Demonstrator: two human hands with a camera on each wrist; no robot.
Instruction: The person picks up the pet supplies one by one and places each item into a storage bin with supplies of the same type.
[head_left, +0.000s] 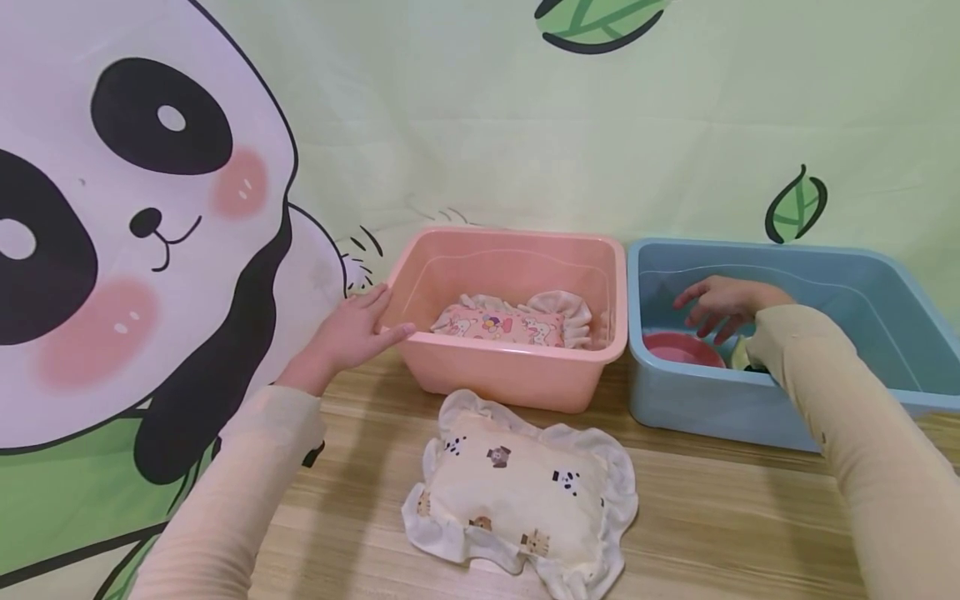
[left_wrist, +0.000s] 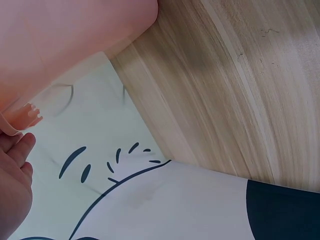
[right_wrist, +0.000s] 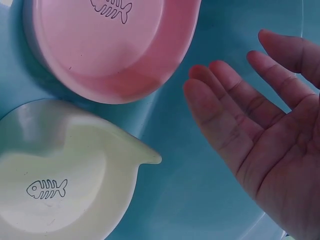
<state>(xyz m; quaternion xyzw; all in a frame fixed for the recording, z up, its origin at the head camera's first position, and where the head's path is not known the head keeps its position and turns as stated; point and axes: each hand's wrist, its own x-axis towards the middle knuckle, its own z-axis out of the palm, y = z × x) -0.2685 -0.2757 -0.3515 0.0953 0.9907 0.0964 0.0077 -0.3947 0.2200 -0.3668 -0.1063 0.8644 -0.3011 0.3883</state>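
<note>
Near the brown wooden desk's [head_left: 712, 517] back edge, a rectangular pink plastic tub [head_left: 502, 379] is standing left of a rectangular blue plastic tub [head_left: 712, 410].

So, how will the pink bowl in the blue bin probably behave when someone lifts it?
The pink bowl is probably stiff: its wall holds a clean curve. It may feel slippery, as the surface looks smooth. Its wide floor suggests it is not likely to tip.
</note>
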